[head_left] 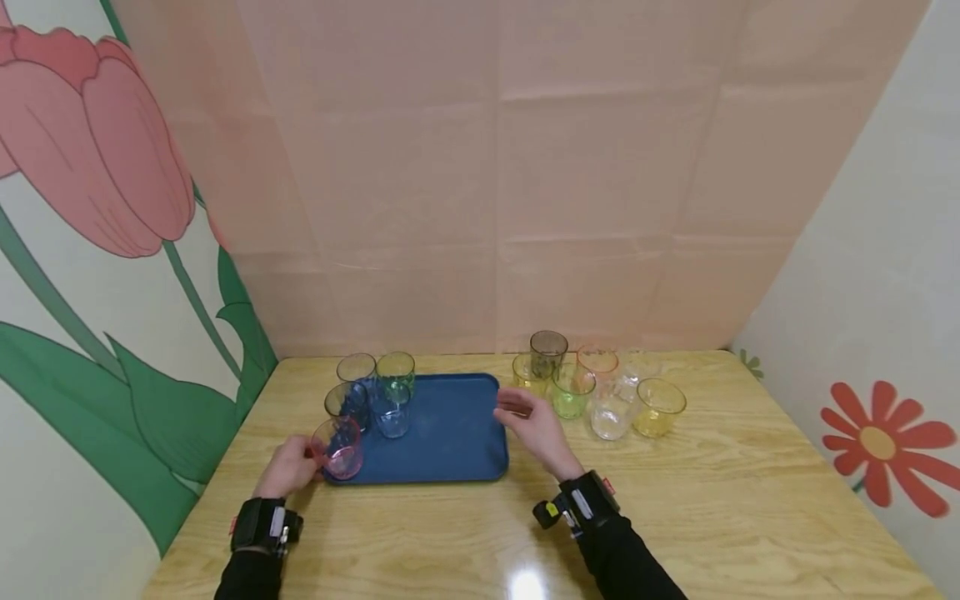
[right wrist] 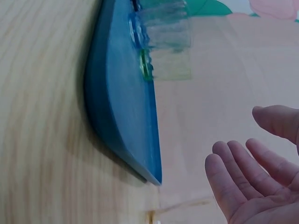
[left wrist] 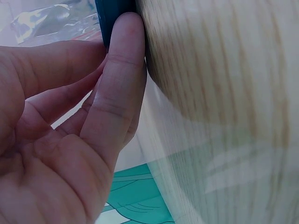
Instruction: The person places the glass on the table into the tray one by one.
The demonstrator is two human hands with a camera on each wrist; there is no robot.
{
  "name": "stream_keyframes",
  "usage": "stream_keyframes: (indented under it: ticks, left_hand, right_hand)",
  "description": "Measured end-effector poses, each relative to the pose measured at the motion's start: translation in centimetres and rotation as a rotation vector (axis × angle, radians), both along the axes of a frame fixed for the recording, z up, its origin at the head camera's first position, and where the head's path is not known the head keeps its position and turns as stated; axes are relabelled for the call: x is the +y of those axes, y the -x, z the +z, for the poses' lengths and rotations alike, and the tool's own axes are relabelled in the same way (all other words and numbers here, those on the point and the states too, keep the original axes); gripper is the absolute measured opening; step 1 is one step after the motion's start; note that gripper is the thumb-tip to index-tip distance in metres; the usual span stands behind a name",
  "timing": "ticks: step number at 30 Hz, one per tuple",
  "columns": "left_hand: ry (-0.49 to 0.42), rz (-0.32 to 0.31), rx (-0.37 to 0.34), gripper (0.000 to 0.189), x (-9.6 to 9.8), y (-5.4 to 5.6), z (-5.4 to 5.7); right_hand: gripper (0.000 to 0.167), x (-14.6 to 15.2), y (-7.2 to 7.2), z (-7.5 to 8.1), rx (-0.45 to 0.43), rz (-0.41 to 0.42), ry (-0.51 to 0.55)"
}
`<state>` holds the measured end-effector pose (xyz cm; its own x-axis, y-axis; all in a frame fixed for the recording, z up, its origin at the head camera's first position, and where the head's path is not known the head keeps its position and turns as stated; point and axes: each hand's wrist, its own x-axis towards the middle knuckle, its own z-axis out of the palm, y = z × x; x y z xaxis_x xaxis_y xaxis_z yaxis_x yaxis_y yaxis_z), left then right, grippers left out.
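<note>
A blue tray [head_left: 453, 433] lies on the wooden table with several tinted glasses on its left half. At its near left corner stands a pink glass [head_left: 339, 450]; behind it are a dark glass [head_left: 347, 406], blue glasses [head_left: 392, 412] and a green glass [head_left: 396, 371]. My left hand [head_left: 288, 467] pinches the tray's left edge beside the pink glass, thumb and fingers meeting at the rim in the left wrist view. By the tray's right end, my right hand [head_left: 534, 423] is held with fingers extended and apart. Nothing is between them in the right wrist view.
Right of the tray stands a group of glasses: a dark one [head_left: 548, 350], a green one [head_left: 572, 392], a clear one [head_left: 611, 412], a yellow one [head_left: 660, 408] and others. A pink backdrop [head_left: 495, 208] rises behind the wooden table [head_left: 420, 533]; flower-patterned panels flank it.
</note>
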<state>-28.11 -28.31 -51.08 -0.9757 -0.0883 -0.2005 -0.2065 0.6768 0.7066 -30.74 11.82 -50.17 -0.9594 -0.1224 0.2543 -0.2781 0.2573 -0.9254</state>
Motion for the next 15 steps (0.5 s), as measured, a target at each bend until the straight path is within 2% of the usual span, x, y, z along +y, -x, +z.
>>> stream_keyframes:
  ticks: [9,15]
  left_hand:
    - [-0.013,-0.007,0.037,0.011,-0.1,-0.2,-0.1]
    - [-0.007,-0.018,0.057,0.011,-0.1,-0.3,-0.3]
  right_hand:
    - [0.036,2.0,0.3,0.2,0.018,-0.053,-0.009]
    - [0.040,3.8,0.3,0.8,0.016,-0.076,-0.003]
